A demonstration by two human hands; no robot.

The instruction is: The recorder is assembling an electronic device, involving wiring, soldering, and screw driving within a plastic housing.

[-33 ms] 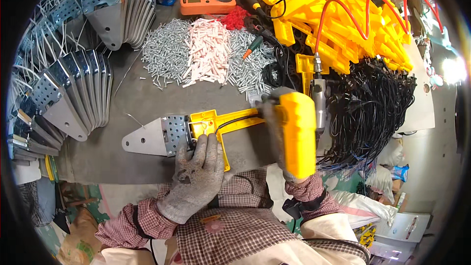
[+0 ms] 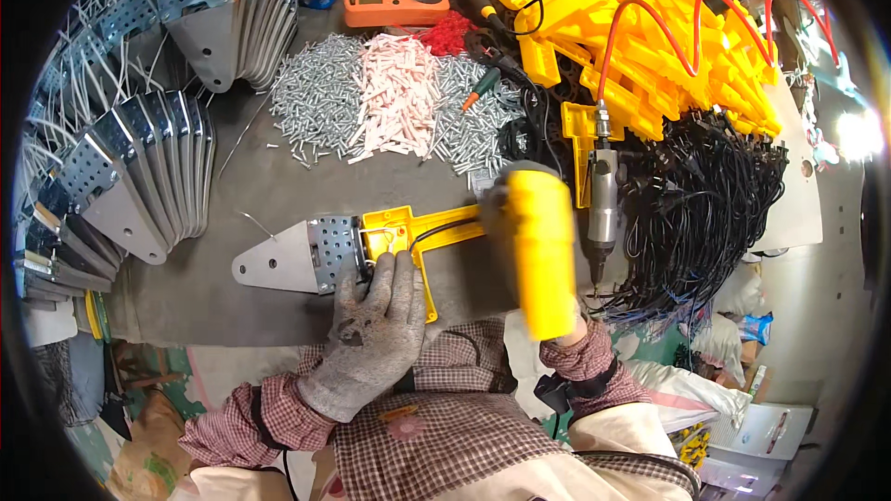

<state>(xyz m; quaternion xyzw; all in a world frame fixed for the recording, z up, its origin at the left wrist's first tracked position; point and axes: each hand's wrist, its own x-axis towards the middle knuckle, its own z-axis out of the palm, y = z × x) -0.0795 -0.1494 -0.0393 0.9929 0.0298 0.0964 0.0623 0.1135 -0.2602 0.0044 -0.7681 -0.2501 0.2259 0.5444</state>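
A yellow plastic housing half (image 2: 388,217) with a long arm lies on the table, a black cable (image 2: 445,225) running along it. White wires show in its hollow. A perforated metal bracket with a pointed grey plate (image 2: 278,263) joins its left end. My left hand (image 2: 376,325), in a grey glove, rests on the housing's near part with fingers stretched flat. Above the arm's right end, my right hand (image 2: 569,327) holds up another yellow plastic housing piece (image 2: 546,255). That piece is blurred and hides most of the hand.
Piles of screws (image 2: 316,102) and pale pink small parts (image 2: 397,97) lie beyond. A pneumatic screwdriver (image 2: 603,209) hangs on a red coiled hose at right, beside bundled black cables (image 2: 701,213) and heaped yellow housings (image 2: 640,46). Metal brackets (image 2: 135,195) stand stacked at left.
My right hand has moved a little to the left with the yellow housing piece, which has turned slightly. More of the screwdriver shows. My left hand stays on the lower housing.
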